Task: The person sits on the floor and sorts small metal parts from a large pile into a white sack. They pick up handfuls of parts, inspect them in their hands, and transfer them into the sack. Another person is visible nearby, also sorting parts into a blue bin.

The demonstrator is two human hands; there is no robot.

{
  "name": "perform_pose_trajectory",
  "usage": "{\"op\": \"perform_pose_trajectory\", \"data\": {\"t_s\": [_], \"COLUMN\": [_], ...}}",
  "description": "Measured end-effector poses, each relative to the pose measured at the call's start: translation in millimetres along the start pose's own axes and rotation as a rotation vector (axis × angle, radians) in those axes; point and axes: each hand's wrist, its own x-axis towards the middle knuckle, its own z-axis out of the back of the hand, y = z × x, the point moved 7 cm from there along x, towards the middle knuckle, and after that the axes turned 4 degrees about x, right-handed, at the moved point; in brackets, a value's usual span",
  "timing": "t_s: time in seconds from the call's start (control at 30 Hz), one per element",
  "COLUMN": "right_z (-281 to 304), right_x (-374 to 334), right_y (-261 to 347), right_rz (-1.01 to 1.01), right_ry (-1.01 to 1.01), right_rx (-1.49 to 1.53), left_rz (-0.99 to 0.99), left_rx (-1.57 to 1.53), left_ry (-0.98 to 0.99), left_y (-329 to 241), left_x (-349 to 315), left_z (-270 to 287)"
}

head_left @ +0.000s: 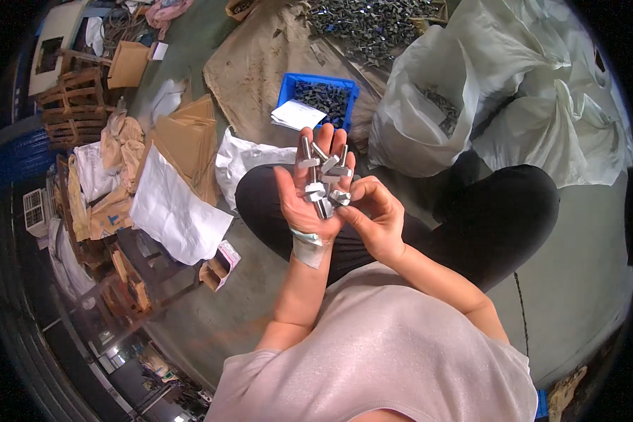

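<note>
My left hand [299,193] is turned palm up with its fingers stretched out. Across its palm and fingers lies a small heap of shiny metal T-head bolts [316,190], pointing different ways. A whitish patch or dressing [308,250] is wrapped at the left wrist. At the heel of that palm, my right hand [378,218] pinches one of the bolts [340,198] between thumb and forefinger. Just beyond the left fingertips, a blue plastic bin [354,91] is filled with small dark metal parts. White paper [299,114] rests on its near left corner.
A large pile of dark metal parts [373,32] lies on brown sheeting [243,74] at the back. White woven sacks [429,126] stand at the right, one holding metal parts. Flattened cardboard [186,137], a white sheet [176,207] and a small open box [220,266] are at the left.
</note>
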Motion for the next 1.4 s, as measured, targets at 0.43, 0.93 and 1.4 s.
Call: {"op": "perform_pose_trajectory", "data": {"t_s": [0.43, 0.93, 1.4], "right_z": [3.9, 8.6, 88.1], "right_x": [8.8, 10.1, 40.3], "right_y": [3.5, 2.4, 51.7], "right_rz": [-0.118, -0.043, 0.061], "right_ry": [-0.128, -0.143, -0.329], "right_rx": [0.046, 0.024, -0.508], "left_rz": [0.037, 0.001, 0.483], "left_rx": [-0.131, 0.014, -0.354], "left_ry": [-0.043, -0.074, -0.409], "left_y": [9.0, 14.8, 100.9], "left_x": [-1.0, -4.5, 100.2], "left_z": [14.2, 15.5, 66.8]}}
